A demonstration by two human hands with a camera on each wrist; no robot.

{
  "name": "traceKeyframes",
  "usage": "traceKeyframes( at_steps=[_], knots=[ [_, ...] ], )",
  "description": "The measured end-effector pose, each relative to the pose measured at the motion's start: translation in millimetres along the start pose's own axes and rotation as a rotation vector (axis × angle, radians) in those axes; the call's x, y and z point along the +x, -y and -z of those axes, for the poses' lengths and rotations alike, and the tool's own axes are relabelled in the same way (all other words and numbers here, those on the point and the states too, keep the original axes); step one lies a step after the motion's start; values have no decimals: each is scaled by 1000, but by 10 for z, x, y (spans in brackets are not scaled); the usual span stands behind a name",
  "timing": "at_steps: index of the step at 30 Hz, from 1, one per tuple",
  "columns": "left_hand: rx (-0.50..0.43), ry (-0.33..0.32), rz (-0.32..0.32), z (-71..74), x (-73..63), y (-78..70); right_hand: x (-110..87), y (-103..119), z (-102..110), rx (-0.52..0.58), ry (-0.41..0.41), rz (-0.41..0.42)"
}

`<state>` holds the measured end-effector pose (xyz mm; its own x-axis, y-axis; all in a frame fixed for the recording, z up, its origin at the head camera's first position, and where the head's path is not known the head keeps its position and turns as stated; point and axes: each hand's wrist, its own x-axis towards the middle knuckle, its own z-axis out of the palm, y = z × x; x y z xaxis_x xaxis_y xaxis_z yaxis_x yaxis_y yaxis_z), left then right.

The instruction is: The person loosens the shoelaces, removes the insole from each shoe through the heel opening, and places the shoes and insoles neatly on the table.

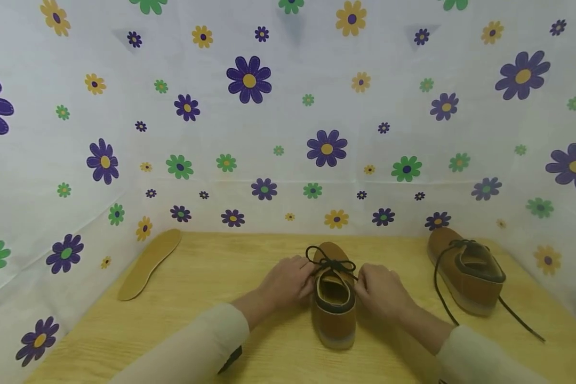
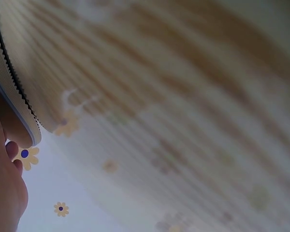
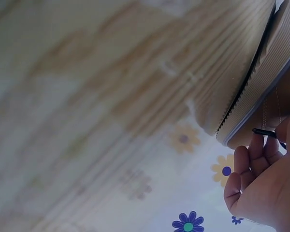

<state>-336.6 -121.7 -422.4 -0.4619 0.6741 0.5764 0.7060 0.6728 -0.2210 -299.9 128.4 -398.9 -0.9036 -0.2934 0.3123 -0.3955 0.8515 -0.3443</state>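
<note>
A brown shoe point(image 1: 335, 322) stands upright on the table between the two hands, its toe pointing away and its heel towards me. Its dark shoelace point(image 1: 335, 264) is tied in a bow with two loops over the tongue. On the right side, my right hand point(image 1: 383, 290) pinches a lace end, whose dark tip point(image 3: 263, 132) pokes out between thumb and fingers in the right wrist view. My left hand point(image 1: 288, 280) is at the shoe's left side with curled fingers, gripping the lace beside the bow; its fingertips are partly hidden. The left wrist view catches only the hand's edge by the sole point(image 2: 17, 89).
A second brown shoe point(image 1: 480, 290) stands at the right, its lace ends hanging loose onto the table. At the far left lies a tan insole point(image 1: 149, 266). White cloth with flowers point(image 1: 249, 133) encloses the wooden table point(image 1: 211, 256) at the back and sides.
</note>
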Motion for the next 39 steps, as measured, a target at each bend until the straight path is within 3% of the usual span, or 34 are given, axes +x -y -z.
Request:
traceKeyframes(
  at_steps=[8, 14, 18, 21, 26, 29, 34, 39],
  knots=[
    [10, -36, -39, -14, 7, 31, 6, -43, -4, -67, -30, 30],
    [50, -28, -39, 10, -30, 48, 2, -25, -22, -151, -62, 82],
    [49, -10, -19, 26, -51, 49, -9, -4, -24, -220, -101, 138],
    [28, 41, 31, 52, -47, 36, -1, 6, -23, -242, -99, 156],
    [-6, 236, 138, 107, 9, -30, 16, 13, -5, -81, -70, 131],
    [10, 314, 157, 119, 31, -66, 16, 23, 2, 78, -29, 131],
    [57, 284, 177, 108, 20, -71, 45, 35, 25, 227, 32, 159],
    [66, 228, 269, 122, 4, -42, 144, -12, 140, 219, 97, 303]
  ],
)
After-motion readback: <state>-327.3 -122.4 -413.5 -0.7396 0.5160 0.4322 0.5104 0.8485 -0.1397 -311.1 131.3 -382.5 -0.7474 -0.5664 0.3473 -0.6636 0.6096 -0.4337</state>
